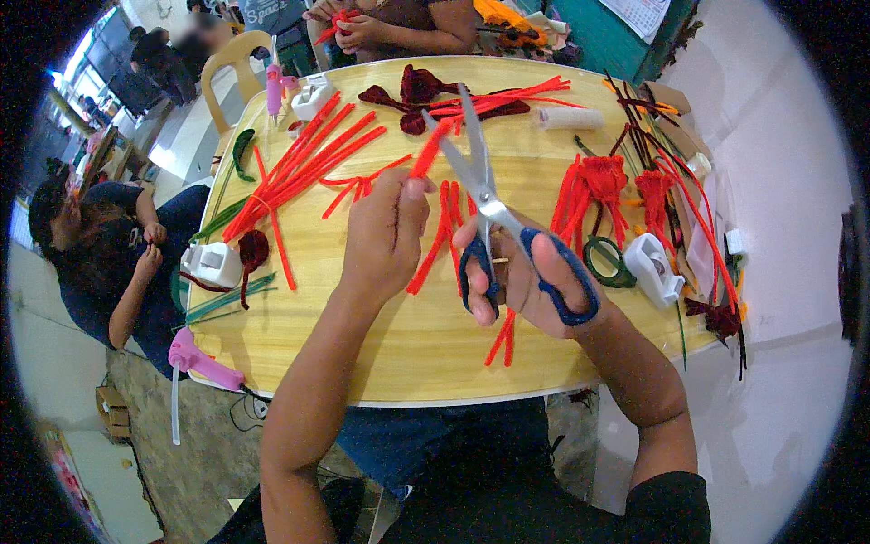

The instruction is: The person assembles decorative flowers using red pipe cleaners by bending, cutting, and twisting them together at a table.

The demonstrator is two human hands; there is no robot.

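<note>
My left hand (385,236) is closed on a red fuzzy stick (430,150), held upright between thumb and fingers. My right hand (530,286) grips metal scissors (482,177) with dark blue handles; the blades are slightly parted and point up beside the stick's upper end. Loose red sticks (417,277) lie beneath both hands, with a small knotted red bundle (358,186) to the left. Bunched red pieces (598,181) lie right of the scissors.
Pale wooden table (317,344) holds long red sticks (299,172), dark red pieces (419,83), pink glue guns (204,363), tape dispensers (654,267) and green tape (609,276). Co-workers sit left (118,263) and opposite (426,27). A white wall (761,163) stands right.
</note>
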